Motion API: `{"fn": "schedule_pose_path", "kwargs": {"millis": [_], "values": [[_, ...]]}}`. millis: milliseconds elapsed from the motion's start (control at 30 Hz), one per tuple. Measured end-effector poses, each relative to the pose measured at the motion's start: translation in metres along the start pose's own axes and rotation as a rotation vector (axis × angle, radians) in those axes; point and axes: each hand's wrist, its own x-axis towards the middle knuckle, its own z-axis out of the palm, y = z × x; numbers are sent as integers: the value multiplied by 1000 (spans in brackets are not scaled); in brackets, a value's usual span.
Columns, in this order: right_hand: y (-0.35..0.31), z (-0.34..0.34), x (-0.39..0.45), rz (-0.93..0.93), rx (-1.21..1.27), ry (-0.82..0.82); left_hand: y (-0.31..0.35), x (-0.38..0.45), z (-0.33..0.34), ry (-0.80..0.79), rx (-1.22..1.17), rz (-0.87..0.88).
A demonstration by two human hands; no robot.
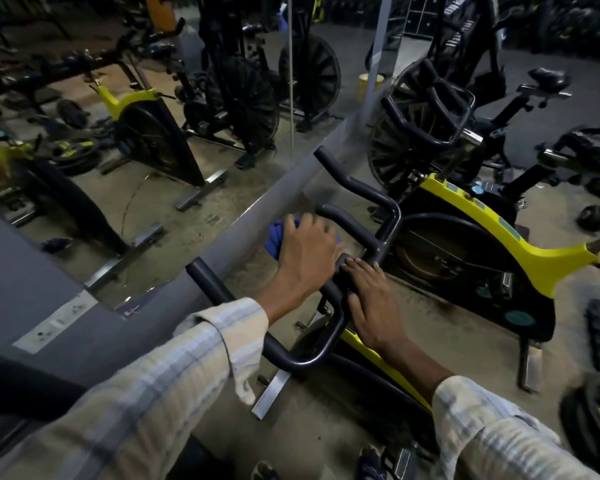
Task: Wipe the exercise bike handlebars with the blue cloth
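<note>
The blue cloth (278,237) is bunched under the left hand (305,251), whose fingers curl over it against the black handlebars (329,296) near the centre. The right hand (371,306) lies flat on the central bar, fingers extended, grasping nothing. A yellow bike (506,230) stands just beyond, beside a wall mirror (153,161).

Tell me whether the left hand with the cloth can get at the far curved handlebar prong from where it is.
Probably yes. The left hand, gripping the blue cloth, sits just short of the far prong, and nothing stands between them. The right hand rests lower on the middle bar, out of the way.
</note>
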Motion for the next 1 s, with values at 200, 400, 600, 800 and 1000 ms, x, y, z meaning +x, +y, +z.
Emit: {"fn": "schedule_pose_path", "kwargs": {"millis": [200, 400, 600, 800, 1000], "values": [[10, -4, 0, -67, 28, -12, 19, 4, -15, -261, 51, 244], [43, -17, 5, -238, 28, -102, 39, -3, -16, -316, 138, 324], [67, -17, 12, -378, 39, -148, 26, -30, 9, -134, -18, 447], [77, -16, 17, -459, 29, -157, 68, -24, 13, -29, -31, -259], [86, -24, 24, -526, -24, -218, 91, -50, 35, 87, -76, -221]]}}
